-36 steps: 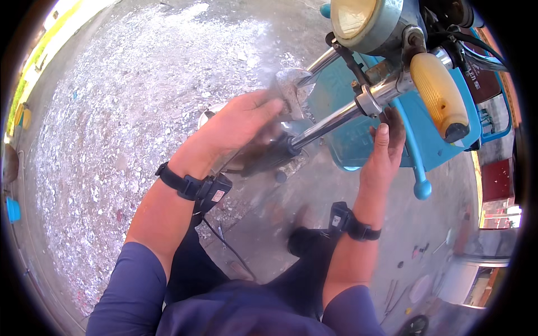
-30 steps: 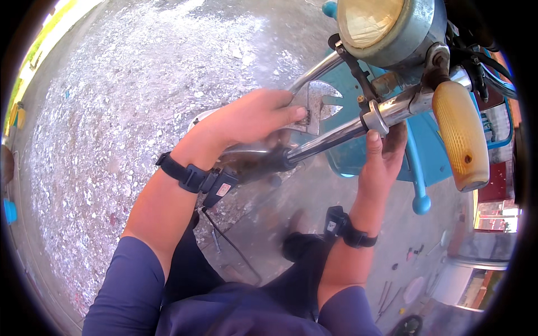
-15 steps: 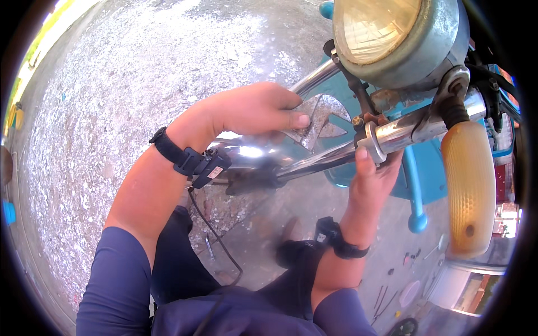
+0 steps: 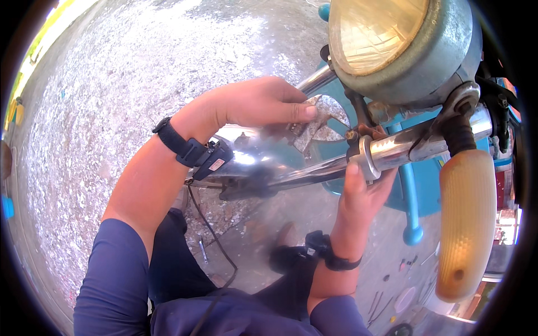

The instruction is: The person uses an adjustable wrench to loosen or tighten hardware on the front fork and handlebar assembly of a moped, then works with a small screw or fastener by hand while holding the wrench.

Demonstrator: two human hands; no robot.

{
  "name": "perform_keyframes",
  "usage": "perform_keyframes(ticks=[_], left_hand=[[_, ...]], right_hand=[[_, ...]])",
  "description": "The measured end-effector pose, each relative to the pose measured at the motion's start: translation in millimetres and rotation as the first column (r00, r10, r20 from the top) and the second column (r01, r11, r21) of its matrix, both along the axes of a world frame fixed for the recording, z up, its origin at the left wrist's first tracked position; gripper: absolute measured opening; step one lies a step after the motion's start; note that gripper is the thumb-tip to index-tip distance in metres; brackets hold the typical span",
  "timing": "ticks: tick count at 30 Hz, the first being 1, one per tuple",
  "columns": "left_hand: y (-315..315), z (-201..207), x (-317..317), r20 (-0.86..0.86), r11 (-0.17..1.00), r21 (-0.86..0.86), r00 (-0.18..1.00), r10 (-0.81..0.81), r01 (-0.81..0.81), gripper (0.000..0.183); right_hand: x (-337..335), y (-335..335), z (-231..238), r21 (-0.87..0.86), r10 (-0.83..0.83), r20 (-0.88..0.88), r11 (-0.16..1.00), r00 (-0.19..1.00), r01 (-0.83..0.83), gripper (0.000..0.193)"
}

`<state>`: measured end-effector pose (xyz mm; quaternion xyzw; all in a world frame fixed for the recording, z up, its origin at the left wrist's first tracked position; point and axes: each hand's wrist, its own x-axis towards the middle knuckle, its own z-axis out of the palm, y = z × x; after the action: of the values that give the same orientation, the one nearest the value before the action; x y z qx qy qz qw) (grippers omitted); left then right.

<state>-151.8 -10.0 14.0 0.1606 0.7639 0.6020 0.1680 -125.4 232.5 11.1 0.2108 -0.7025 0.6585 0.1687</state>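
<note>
My left hand [image 4: 263,103] is closed around an adjustable wrench [image 4: 320,124], its worn metal jaws pointing toward a small bolt [image 4: 351,135] on the fork clamp. The jaws sit just left of that bolt; I cannot tell whether they touch. From below, my right hand [image 4: 363,193] grips the shiny metal collar [image 4: 367,158] on the chrome fork tube [image 4: 311,172], thumb on the near side and fingertips showing over the far side. The rest of its fingers are hidden behind the tube.
Above my hands hangs a round headlight [image 4: 375,36] with a grey shell. An amber turn signal [image 4: 466,224] and a blue lever [image 4: 411,207] are at the right. A second wrench [image 4: 203,251] lies on the ground by my leg. A cable [image 4: 210,224] trails from my left wrist.
The headlight and turn signal appear larger and lower as my view shifts. My left hand and the adjustable wrench are slightly farther right; both hands keep their hold.
</note>
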Motion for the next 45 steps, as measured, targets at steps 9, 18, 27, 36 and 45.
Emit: perform_keyframes(ticks=[9, 18, 27, 36, 45], left_hand=[[9.2, -0.1, -32.2, -0.236, 0.996, -0.089, 0.972, -0.013, -0.009, 0.067], [21.0, -17.1, -21.5, -0.194, 0.994, 0.071, 0.976, 0.095, -0.083, 0.062], [25.4, -22.5, -11.5, -0.093, 0.983, 0.138, 0.986, 0.137, -0.124, 0.056], [26.6, -26.6, -19.1, -0.142, 0.983, 0.149, 0.981, 0.133, -0.111, 0.057], [27.8, -17.0, -19.0, -0.234, 0.982, 0.134, 0.959, 0.159, -0.130, 0.055]], right_hand=[[-2.0, 0.0, -3.2, 0.034, -0.021, -0.026, 0.999, 0.999, 0.022, 0.088], [-2.4, 0.1, -5.2, 0.055, -0.020, -0.048, 0.998, 0.999, 0.023, 0.090], [0.4, -2.7, -2.4, 0.034, -0.014, -0.023, 0.999, 1.000, 0.014, 0.095], [-0.6, -3.6, -4.5, 0.009, -0.021, -0.025, 1.000, 0.999, 0.022, 0.094], [1.1, -6.5, -4.8, -0.014, -0.031, -0.007, 0.999, 0.999, 0.031, 0.097]])
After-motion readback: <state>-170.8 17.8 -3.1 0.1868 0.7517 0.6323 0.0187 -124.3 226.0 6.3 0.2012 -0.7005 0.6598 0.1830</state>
